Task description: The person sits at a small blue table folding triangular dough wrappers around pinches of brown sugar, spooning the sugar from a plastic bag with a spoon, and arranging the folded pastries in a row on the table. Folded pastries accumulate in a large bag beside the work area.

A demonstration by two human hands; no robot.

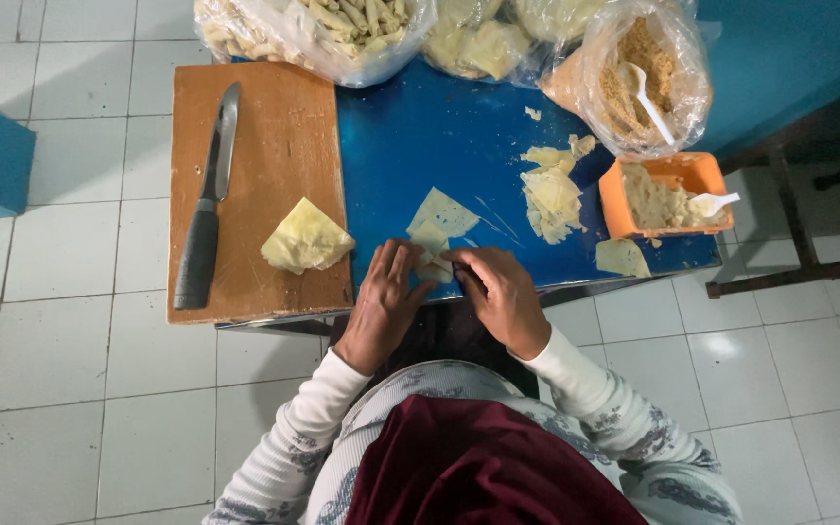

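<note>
Hands, two, bare, meeting at the near edge of the blue desk (420,136). We note the left hand (381,301) with fingers curled down onto a small pale wrapper (432,255), and the right hand (500,297) pinching the same wrapper from the right; both are closed on it. The wrapper lies on the desk just right of a wooden cutting board (274,126).

On the board we list a knife (208,199) with a dark handle at the left and a folded yellow wrapper stack (305,238) near its right edge. Further right on the desk: loose wrapper pieces (550,190), an orange tub (702,175) of filling with a white spoon, and one single wrapper (621,257) near the tub. Along the far edge we count clear plastic bags (323,34), one holding crumbs and a white spoon (648,102). White tiled floor (70,292) lies below.
</note>
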